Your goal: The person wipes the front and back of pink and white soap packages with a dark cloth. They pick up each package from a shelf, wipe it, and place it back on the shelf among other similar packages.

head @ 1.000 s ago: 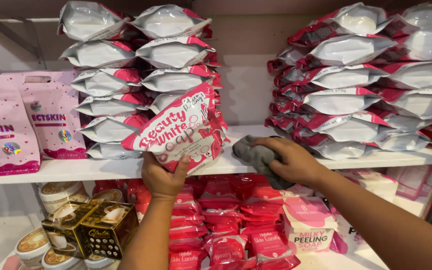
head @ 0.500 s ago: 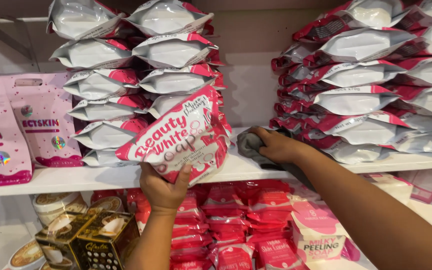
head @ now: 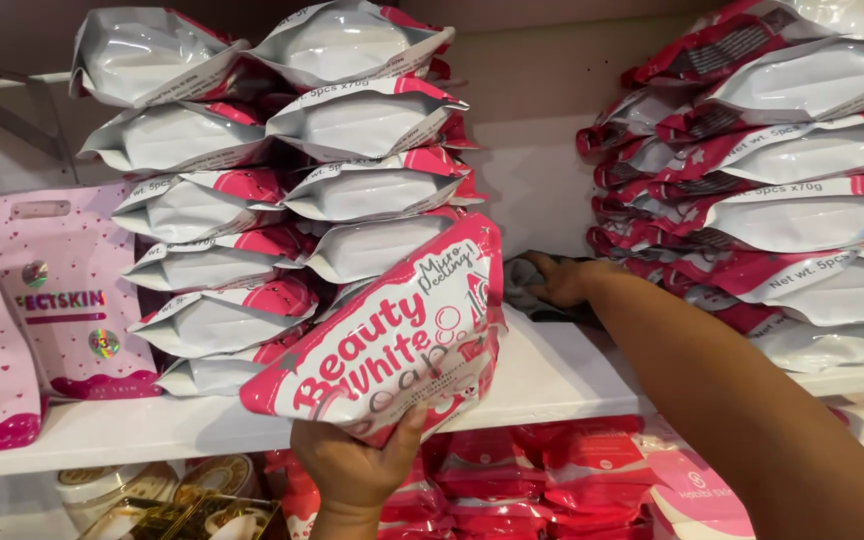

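The left hand grips a red and white soap pouch from below, thumb on its front, holding it tilted clear of the white shelf; the right hand, at two o'clock from the pouch, presses flat on a dark grey cloth at the back of the gap. At ten o'clock stands a stack of pouches, at three o'clock a second stack; judging by this, the gap is bared and wiping is under way, the pouch not yet back on the shelf.
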